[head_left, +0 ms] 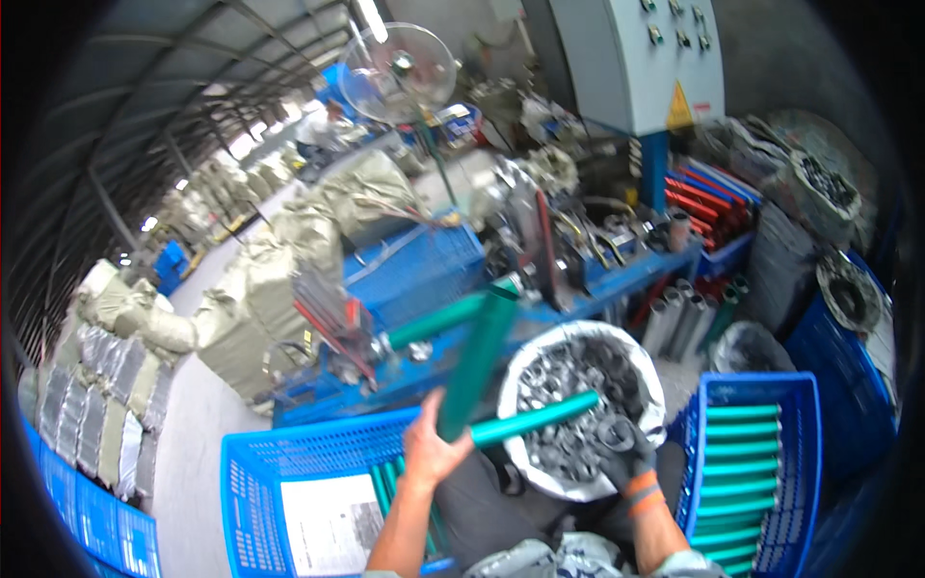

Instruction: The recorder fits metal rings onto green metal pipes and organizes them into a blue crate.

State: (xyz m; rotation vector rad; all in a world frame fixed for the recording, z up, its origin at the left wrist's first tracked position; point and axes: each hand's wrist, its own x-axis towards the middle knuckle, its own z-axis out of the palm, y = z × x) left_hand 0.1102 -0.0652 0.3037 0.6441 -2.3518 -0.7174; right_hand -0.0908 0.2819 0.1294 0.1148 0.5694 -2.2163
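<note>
My bare left hand [431, 448] is closed around two green tubes. The darker upright tube [474, 361] is blurred and leans up toward the bench, while the other green tube [535, 419] points right, its far end above a white sack [515, 458] full of grey rings [564, 385]. At the sack's right side, my right hand [633, 460], in a dark glove with an orange cuff, grips a grey ring [615, 433]. A further green tube [438, 320] lies across the blue machine bench [617, 284] ahead.
A blue crate [812, 453] of stacked green tubes stands on the right. Another blue crate [252, 448] at the left holds a paper sheet [328, 520] and some green tubes. Beyond are a control cabinet [626, 67], a fan [398, 72] and piled woven sacks [265, 318].
</note>
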